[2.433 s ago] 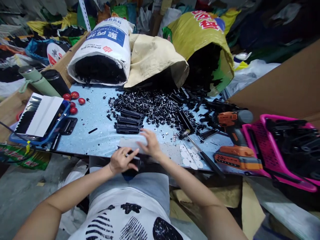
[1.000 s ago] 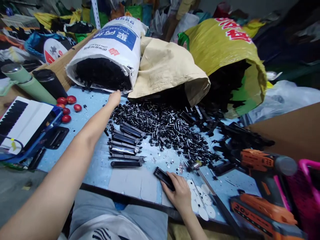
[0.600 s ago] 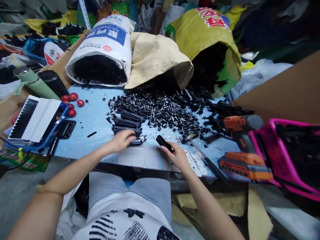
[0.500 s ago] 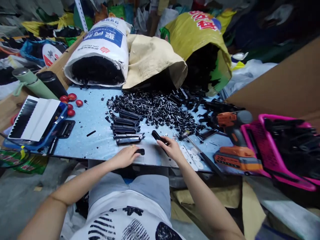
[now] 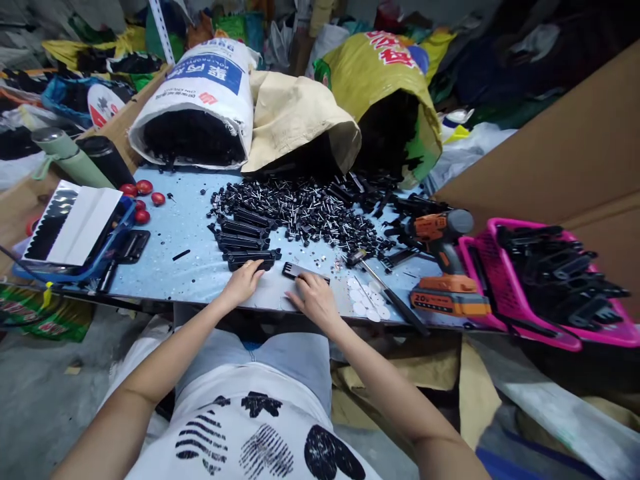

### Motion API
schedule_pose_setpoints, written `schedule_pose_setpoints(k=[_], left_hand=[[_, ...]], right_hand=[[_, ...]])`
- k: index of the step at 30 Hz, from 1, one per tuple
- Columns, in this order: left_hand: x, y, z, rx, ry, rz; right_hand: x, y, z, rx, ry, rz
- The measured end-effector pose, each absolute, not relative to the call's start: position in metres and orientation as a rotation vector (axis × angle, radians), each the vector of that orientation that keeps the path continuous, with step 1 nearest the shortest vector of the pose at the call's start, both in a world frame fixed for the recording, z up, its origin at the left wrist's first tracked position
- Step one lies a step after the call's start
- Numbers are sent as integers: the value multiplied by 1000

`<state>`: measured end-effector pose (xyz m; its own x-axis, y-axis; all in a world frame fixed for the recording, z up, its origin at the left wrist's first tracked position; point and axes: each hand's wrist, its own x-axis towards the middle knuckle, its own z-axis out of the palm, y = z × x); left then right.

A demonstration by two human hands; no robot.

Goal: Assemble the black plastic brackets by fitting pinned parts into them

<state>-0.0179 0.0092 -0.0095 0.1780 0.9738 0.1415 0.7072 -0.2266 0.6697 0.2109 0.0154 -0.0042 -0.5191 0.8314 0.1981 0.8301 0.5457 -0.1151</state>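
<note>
Left fingers [image 5: 253, 267] bent at bars [image 5: 244, 242] | right fingers [image 5: 306, 281] bent over black bar [image 5: 291, 269] | grips unclear | basket [image 5: 503, 287]: black parts [image 5: 565, 267]

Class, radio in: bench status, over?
Left grip at row of black parts. Right grip on a separate black part. Hammer lies right, not between them.

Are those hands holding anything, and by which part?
The right hand lies over the middle of a separate black piece; the left hand touches the row's nearest piece, toward its right end. Whether either is gripped can't be told.
</note>
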Motion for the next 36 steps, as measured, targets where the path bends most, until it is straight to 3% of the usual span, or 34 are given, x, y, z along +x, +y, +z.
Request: schedule_pose_setpoints(k=[3, 10, 17, 21, 28, 36], left_hand=[[-19, -4, 1, 1781, 1445, 875], [6, -23, 14, 1411, 1352, 1107], [15, -24, 21, 1483, 1484, 1156], [14, -24, 29, 1648, 1505, 1135], [11, -25, 35, 1823, 1556, 1153], [24, -20, 44, 1801, 1531, 1542]], right_hand=[[211, 22, -8, -1379, -2475, 147], [180, 28, 7, -1092, -1781, 1186], [161, 16, 16, -1063, -1150, 1850], [169, 23, 22, -1063, -1360, 1777], [183, 40, 29, -849, -2041, 1075], [157, 14, 27, -918, -1784, 1089]])
